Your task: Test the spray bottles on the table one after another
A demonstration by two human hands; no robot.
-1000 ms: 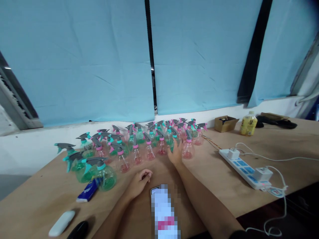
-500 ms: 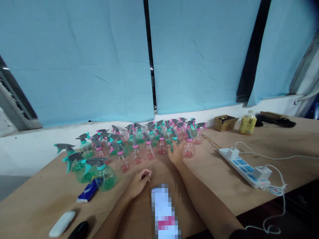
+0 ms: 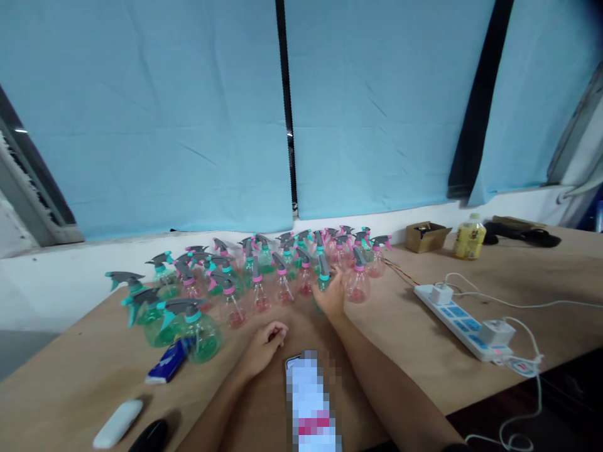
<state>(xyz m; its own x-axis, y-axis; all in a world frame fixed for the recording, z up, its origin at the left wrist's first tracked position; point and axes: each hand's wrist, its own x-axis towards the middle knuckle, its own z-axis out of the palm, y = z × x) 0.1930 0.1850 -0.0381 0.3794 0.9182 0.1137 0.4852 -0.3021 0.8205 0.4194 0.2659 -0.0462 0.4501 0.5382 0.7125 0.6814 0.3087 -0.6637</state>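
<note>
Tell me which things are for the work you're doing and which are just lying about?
Seem part of the job:
- green spray bottle in the right grip
- the other spray bottles

Probably just lying about:
- phone
- blue packet
- power strip
- yellow-labelled bottle
- cardboard box

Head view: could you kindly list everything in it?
Spray bottles: many, green or pink, mid-table
Table: one, brown, below
Curtains: several, blue, behind
Wall: one, white, behind
Box: one, brown, right
Drink bottle: one, yellow, right
Power strip: one, white, right
Chargers: two, white, on strip
Cables: several, white, right
Packet: one, blue, left
Rounded items: two, white and black, left
Phone: one, pale screen, front
Unclear bundle: one, black, right
Left hand: one, on table
Right hand: one, on green bottle
</note>
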